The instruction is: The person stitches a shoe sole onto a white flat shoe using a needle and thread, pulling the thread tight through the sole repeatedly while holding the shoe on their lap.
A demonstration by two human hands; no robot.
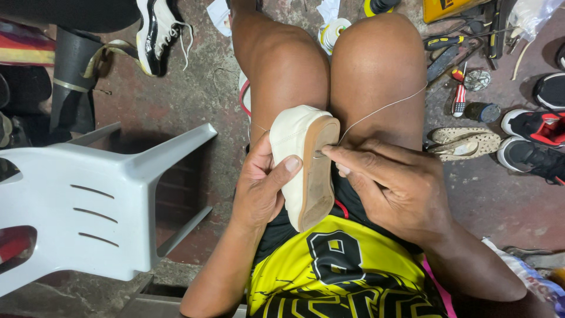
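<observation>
A small cream shoe point(294, 141) with a tan sole point(318, 176) rests on my lap, sole turned to the right. My left hand point(259, 188) grips it from the left, thumb lying across the upper. My right hand point(394, 182) pinches a thin tool or needle at the sole's edge near the toe. A light thread point(382, 109) runs from that spot up across my right knee.
A white plastic chair point(100, 206) lies tipped at the left. A black and white sneaker point(154, 32) sits top left. Tools and screwdrivers point(459, 97), worn insoles point(465, 141) and black and red sneakers point(535, 141) litter the concrete floor at the right.
</observation>
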